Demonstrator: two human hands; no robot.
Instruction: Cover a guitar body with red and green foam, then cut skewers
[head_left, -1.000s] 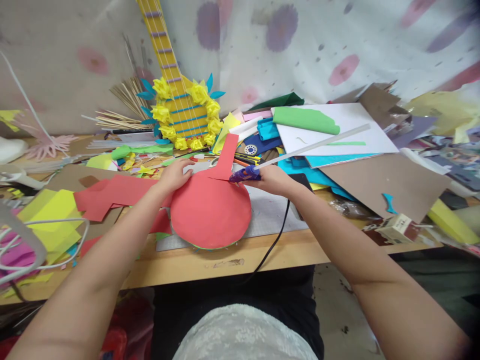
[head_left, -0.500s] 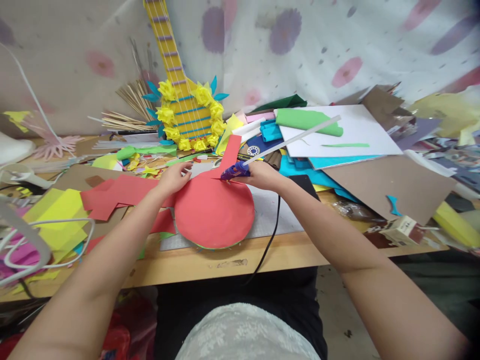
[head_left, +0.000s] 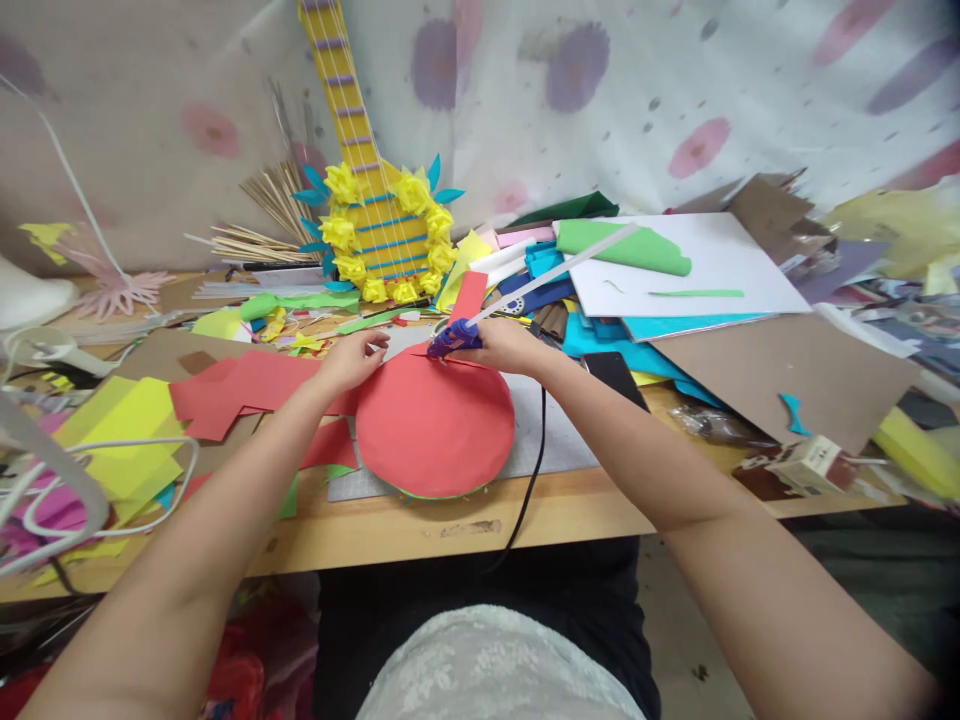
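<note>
Head view: the red paper disc (head_left: 435,425) on the cutting mat (head_left: 559,440) looks light, stiffish, easily creased, best held by its edge; the right grip (head_left: 506,345) wraps the blue glue gun (head_left: 454,338), the left grip (head_left: 351,362) curls loosely, pinching nothing; the carton's (head_left: 806,467) contents I cannot tell

Glue gun (head_left: 452,339) in right fingers (head_left: 487,350), red disc (head_left: 435,425)

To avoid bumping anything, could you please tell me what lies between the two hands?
The head view shows the glue gun, held in the right hand, the top of the red disc and grey mat.
</note>
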